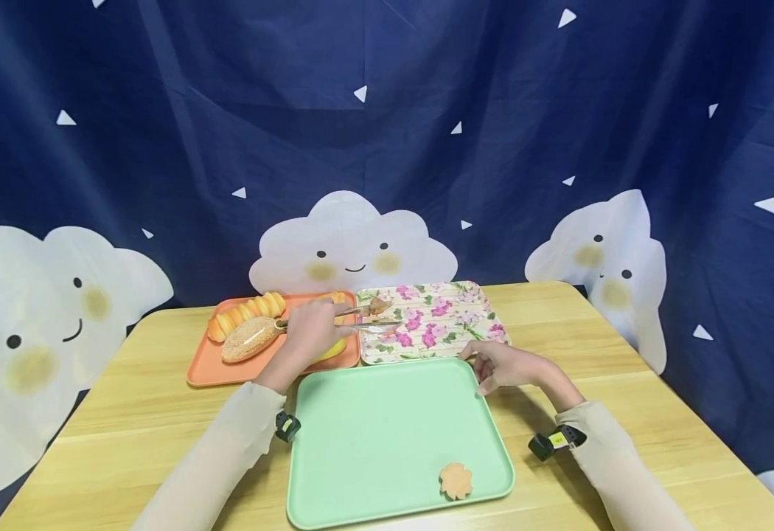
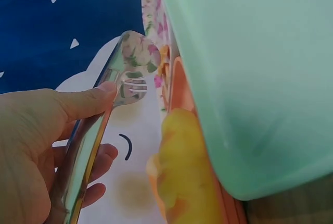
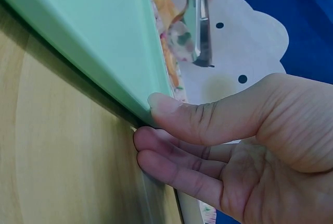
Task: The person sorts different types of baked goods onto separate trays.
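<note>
Metal tongs (image 1: 360, 317) sit in the left hand (image 1: 310, 328), the thumb pressed along one shiny arm and the other fingers curled behind it, as the left wrist view (image 2: 99, 146) shows. From that grip the tongs reach out to the person's right, across the seam between the orange tray (image 1: 201, 372) and the floral tray (image 1: 453, 324). Their tips are over the near-left part of the floral tray, where a small brown piece of food (image 1: 379, 304) lies at or between them; whether the tips pinch it cannot be told. Just behind the gripping hand, on the orange tray, lie a ridged long bun (image 1: 244, 316) and a seeded filled roll (image 1: 249, 339), and a yellow bread (image 1: 334, 350) shows partly under the hand.

The right hand (image 1: 503, 366) holds the far right corner of the green tray (image 1: 374, 435): in the right wrist view its thumb (image 3: 208, 117) lies on top of the rim and the curled fingers (image 3: 177, 166) tuck beneath the edge, against the wooden table (image 3: 57, 146). From this grip the tray stretches back toward the person, and a flower-shaped cookie (image 1: 455, 480) lies at its near right edge, well apart from the hand. The floral tray lies just beyond this hand.
</note>
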### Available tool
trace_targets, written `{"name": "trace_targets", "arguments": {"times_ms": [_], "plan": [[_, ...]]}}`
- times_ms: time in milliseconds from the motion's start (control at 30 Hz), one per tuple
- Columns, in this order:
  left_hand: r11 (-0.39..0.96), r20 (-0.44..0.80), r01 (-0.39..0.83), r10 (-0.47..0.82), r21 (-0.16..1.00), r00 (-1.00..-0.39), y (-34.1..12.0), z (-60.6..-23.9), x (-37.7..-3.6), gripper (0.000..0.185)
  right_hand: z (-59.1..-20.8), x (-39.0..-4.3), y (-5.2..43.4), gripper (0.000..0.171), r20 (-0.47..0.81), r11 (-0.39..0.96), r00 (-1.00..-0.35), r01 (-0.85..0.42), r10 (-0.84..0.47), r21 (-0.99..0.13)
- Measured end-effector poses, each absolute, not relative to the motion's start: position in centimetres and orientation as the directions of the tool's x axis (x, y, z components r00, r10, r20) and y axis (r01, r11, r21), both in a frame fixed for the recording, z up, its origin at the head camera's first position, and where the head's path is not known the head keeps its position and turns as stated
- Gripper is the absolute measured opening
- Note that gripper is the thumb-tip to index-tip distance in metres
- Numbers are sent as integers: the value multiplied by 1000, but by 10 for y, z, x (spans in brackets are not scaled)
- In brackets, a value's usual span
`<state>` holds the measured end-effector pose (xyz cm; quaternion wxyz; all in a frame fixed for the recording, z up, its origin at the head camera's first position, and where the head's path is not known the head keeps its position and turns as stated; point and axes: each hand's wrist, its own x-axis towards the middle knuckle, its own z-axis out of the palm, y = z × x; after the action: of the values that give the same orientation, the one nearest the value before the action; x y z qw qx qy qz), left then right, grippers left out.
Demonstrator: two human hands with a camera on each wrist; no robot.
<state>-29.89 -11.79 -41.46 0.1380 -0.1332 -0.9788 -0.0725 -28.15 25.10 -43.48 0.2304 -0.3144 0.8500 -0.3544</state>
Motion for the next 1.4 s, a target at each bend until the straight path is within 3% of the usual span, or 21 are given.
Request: {"name": "trace_targets", "arguments": {"times_ms": [500, 1000, 1400], "plan": [[964, 217, 258, 239, 66, -946, -109, -419, -304, 42, -435, -281, 250, 58, -168, 539, -692, -363, -703, -760], [956, 180, 284, 268, 74, -947, -92, -419, -300, 48, -437, -283, 251, 57, -179, 556, -702, -354, -689, -752], [931, 239, 358, 333, 72, -912, -99, -416, -291, 51, -437, -283, 252, 57, -174, 547, -693, -362, -699, -755]]}}
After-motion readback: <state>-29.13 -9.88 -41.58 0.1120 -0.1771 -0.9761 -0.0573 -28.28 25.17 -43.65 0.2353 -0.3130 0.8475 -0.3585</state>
